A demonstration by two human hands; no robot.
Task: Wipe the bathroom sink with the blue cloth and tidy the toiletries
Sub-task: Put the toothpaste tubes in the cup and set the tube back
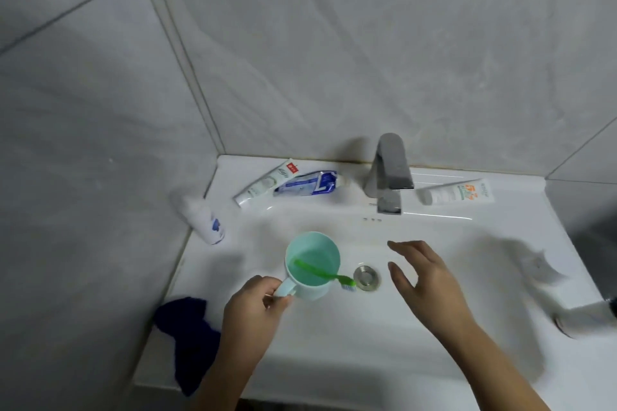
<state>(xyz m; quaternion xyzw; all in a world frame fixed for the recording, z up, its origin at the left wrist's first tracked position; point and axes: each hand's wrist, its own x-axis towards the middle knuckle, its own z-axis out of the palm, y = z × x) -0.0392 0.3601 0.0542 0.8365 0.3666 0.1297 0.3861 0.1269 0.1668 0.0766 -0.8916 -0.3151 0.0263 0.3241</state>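
From the head camera, our left hand (255, 305) curls its fingers round the handle of the mint cup (314, 250), which holds a green toothbrush (315, 271), above the sink (334, 360). Our right hand (425, 284) hovers beside the drain (367, 278), fingers apart and holding nothing. The blue cloth (187, 334) lies on the sink's front-left rim. Toothpaste tubes (263, 183) lie by the faucet (389, 167).
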